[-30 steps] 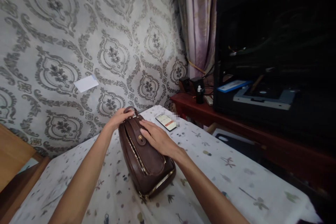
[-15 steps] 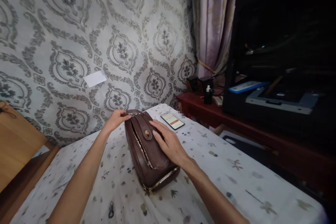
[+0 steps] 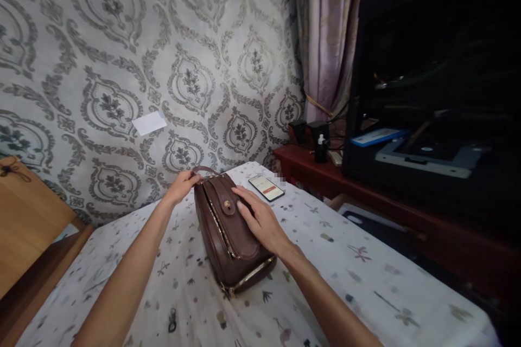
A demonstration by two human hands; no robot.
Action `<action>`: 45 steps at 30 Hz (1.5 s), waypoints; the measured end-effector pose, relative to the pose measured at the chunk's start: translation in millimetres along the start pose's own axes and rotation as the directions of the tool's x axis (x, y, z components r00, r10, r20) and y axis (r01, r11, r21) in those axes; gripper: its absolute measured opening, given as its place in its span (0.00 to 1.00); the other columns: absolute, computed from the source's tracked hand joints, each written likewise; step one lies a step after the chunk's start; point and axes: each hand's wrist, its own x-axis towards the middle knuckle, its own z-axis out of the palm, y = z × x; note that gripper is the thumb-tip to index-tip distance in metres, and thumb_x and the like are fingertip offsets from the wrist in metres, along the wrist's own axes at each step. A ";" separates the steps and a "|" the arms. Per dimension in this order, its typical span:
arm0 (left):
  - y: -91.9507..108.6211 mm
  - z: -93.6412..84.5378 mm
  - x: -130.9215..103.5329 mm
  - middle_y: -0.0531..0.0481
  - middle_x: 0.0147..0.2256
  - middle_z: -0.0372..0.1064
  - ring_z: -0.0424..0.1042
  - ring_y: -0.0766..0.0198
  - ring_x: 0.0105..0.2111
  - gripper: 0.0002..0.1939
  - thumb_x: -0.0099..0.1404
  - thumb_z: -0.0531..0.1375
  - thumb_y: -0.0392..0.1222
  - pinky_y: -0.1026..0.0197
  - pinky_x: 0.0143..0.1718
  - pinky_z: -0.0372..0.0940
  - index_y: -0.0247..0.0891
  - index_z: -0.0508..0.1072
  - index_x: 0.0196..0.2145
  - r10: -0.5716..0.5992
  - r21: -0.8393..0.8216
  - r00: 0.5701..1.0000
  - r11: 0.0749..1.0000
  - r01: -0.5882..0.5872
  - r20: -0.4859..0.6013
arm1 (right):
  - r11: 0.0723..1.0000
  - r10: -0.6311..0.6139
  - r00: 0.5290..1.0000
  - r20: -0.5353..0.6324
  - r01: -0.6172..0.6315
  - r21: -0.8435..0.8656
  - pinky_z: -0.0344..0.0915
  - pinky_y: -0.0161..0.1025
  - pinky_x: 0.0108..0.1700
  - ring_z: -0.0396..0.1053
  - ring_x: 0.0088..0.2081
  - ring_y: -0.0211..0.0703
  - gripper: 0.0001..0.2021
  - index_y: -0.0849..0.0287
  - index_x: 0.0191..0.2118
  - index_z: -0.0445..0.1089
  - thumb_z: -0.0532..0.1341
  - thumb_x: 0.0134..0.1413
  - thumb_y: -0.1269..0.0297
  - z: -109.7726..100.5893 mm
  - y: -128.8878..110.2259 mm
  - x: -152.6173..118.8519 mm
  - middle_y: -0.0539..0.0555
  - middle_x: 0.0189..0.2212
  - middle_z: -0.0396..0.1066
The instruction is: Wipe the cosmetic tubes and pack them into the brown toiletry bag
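While both hands hold the brown bag point(image 3: 232, 233), a phone point(image 3: 266, 188) lies just beyond.

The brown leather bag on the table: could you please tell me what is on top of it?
The right hand lies flat on the brown leather bag; the left hand grips its end. Its contents are hidden.

One head-worn view here, looking forward and down, close over the counter point(image 3: 366, 276), patterned wall point(image 3: 122, 54) straight ahead.
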 end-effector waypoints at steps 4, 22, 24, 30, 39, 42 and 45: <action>6.4 -0.4 -8.7 0.42 0.36 0.78 0.74 0.55 0.39 0.22 0.52 0.65 0.57 0.54 0.45 0.65 0.34 0.79 0.36 -0.016 -0.068 0.998 0.997 0.019 0.054 | 1.000 -0.008 1.000 -0.001 0.008 -0.001 0.57 0.56 0.67 0.62 0.65 0.50 0.20 0.54 0.61 0.67 0.51 0.69 0.58 0.3 1.3 0.1 0.60 0.62 0.66; 54.6 31.4 10.5 0.54 0.24 0.67 0.65 0.64 0.27 0.17 0.48 0.68 0.53 0.62 0.32 0.58 0.37 0.72 0.25 0.011 0.075 0.984 0.997 -0.024 0.176 | 0.999 -0.027 0.999 -0.040 0.025 -0.032 0.58 0.57 0.67 0.63 0.64 0.52 0.20 0.57 0.60 0.69 0.52 0.67 0.59 3.5 1.9 -2.8 0.63 0.61 0.67; 54.9 40.5 16.3 0.57 0.19 0.61 0.60 0.66 0.23 0.17 0.46 0.68 0.52 0.62 0.27 0.54 0.38 0.68 0.20 -0.003 0.100 0.987 0.995 -0.013 0.164 | 0.999 -0.026 0.999 -0.038 0.025 -0.039 0.58 0.57 0.66 0.63 0.64 0.52 0.20 0.57 0.60 0.69 0.53 0.67 0.60 2.6 0.9 -2.8 0.62 0.61 0.67; 49.6 51.5 23.2 0.58 0.17 0.58 0.57 0.66 0.23 0.14 0.46 0.66 0.48 0.62 0.27 0.50 0.39 0.66 0.16 0.060 0.142 0.998 0.988 -0.059 -0.001 | 0.998 -0.050 0.998 -0.028 0.049 -0.049 0.59 0.56 0.66 0.64 0.64 0.51 0.20 0.56 0.60 0.69 0.52 0.67 0.61 0.7 -0.5 -2.5 0.62 0.61 0.68; 55.1 57.5 6.2 0.55 0.20 0.64 0.61 0.65 0.24 0.13 0.49 0.64 0.49 0.61 0.30 0.55 0.38 0.71 0.19 0.079 0.078 0.996 0.994 -0.075 -0.050 | 0.997 -0.060 0.998 -0.013 0.059 -0.047 0.59 0.56 0.66 0.63 0.64 0.50 0.20 0.55 0.61 0.66 0.51 0.68 0.60 1.3 0.4 -2.9 0.61 0.62 0.67; 57.5 59.4 -0.5 0.56 0.20 0.63 0.60 0.65 0.23 0.14 0.49 0.64 0.50 0.61 0.29 0.55 0.38 0.70 0.20 0.084 0.054 0.995 0.995 -0.082 -0.048 | 0.997 -0.061 0.998 -0.012 0.060 -0.049 0.59 0.56 0.66 0.63 0.64 0.51 0.20 0.56 0.61 0.66 0.50 0.68 0.60 1.6 0.7 -2.8 0.62 0.62 0.67; 59.7 61.2 -5.6 0.56 0.19 0.61 0.59 0.66 0.23 0.15 0.49 0.65 0.51 0.62 0.29 0.54 0.38 0.68 0.19 0.096 0.018 0.994 0.995 -0.095 -0.045 | 0.997 -0.064 0.998 -0.011 0.063 -0.053 0.59 0.56 0.66 0.62 0.64 0.50 0.20 0.56 0.61 0.65 0.50 0.68 0.61 2.2 1.2 -2.8 0.62 0.62 0.66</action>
